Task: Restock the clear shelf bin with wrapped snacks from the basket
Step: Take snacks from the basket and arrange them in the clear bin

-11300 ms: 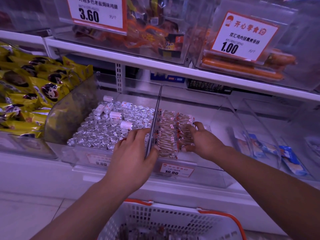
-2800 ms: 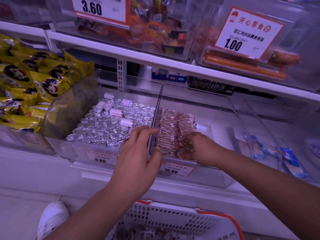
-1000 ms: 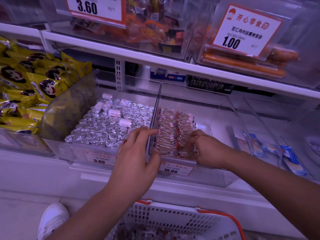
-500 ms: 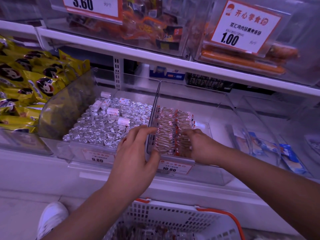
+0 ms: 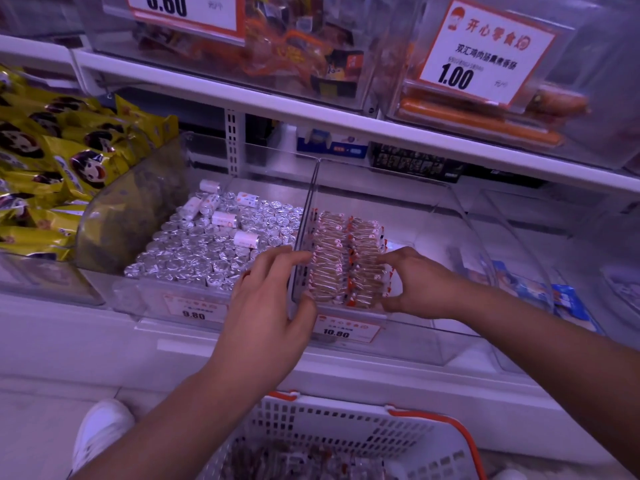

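The clear shelf bin [image 5: 446, 233] holds two tidy rows of wrapped snacks [image 5: 343, 258] against its left wall. My left hand [image 5: 266, 306] grips that wall near the front, fingers over the top edge and thumb inside. My right hand [image 5: 415, 285] is inside the bin at the right side of the rows, its fingers and thumb curled round the front part of the right row. Below, the white basket [image 5: 349, 424] with orange handles holds more wrapped snacks [image 5: 294, 459].
A neighbouring bin of silver foil sweets [image 5: 207, 251] stands to the left, yellow packets [image 5: 52, 168] beyond it. Blue packets [image 5: 557, 299] lie in the bin to the right. The upper shelf [image 5: 311, 116] overhangs with sausage bins. A white shoe [image 5: 100, 434] is on the floor.
My right hand has shifted slightly along the right row toward the bin's front and closed round it. My left hand has stayed on the wall.
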A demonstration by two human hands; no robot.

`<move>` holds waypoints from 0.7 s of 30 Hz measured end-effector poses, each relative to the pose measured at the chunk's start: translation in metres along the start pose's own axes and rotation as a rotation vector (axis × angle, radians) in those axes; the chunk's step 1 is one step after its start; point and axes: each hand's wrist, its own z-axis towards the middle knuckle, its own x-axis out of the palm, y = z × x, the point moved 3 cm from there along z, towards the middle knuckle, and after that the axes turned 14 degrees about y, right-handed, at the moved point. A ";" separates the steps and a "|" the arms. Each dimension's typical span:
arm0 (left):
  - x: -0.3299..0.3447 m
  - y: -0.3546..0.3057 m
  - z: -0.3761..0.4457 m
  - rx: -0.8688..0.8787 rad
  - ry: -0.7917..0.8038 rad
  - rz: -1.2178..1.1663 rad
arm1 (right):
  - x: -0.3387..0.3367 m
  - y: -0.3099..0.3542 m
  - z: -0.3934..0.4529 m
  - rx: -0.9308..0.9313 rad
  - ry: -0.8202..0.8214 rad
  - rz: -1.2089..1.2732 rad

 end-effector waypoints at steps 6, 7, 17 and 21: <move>-0.005 -0.017 -0.011 0.260 -0.194 0.166 | -0.007 0.014 -0.055 -0.209 -0.620 0.394; -0.002 -0.023 -0.016 0.360 -0.217 0.194 | 0.004 0.022 -0.074 -0.317 -0.759 0.456; 0.187 0.151 -0.141 -0.113 1.001 0.531 | 0.367 0.001 -0.080 0.085 0.783 0.230; 0.208 0.213 -0.193 -0.287 1.105 0.672 | 0.430 0.000 -0.064 0.224 0.514 0.143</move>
